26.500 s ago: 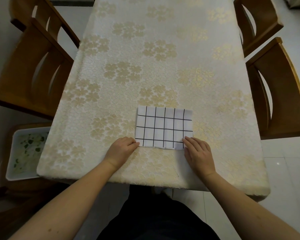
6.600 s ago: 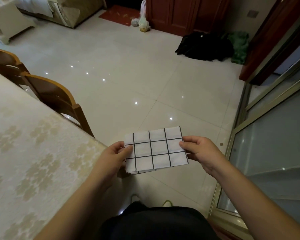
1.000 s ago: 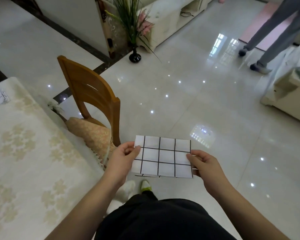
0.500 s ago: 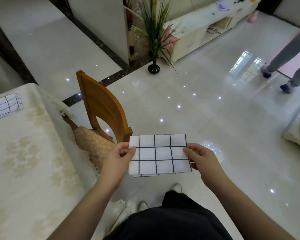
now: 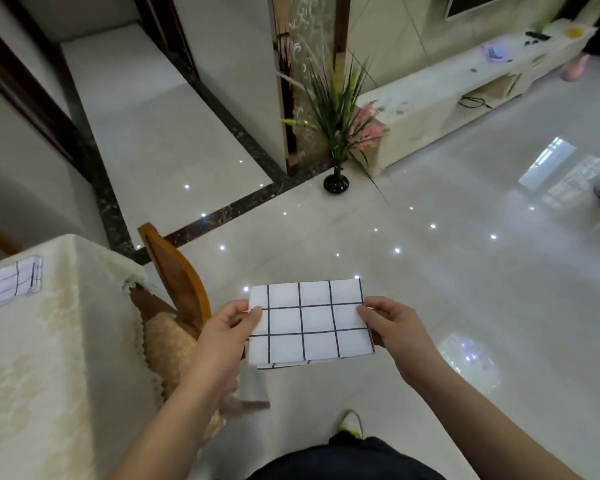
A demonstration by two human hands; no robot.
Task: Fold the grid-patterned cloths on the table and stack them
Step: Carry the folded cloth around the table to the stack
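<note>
I hold a folded white cloth with a black grid (image 5: 310,322) flat in the air above the tiled floor, to the right of the table. My left hand (image 5: 227,332) pinches its left edge and my right hand (image 5: 392,327) pinches its right edge. A second folded grid cloth (image 5: 9,284) lies on the table (image 5: 32,375) near its far end, cut off by the left border of the view.
A wooden chair (image 5: 174,282) with a beige cushion stands pushed against the table's right side, just left of my left hand. A black vase with grasses (image 5: 336,133) stands on the floor ahead by a pillar. A white low cabinet (image 5: 465,88) runs along the far right.
The view has swung further left and the table end with the second cloth has come closer. Both hands have kept the same grip on the folded cloth.
</note>
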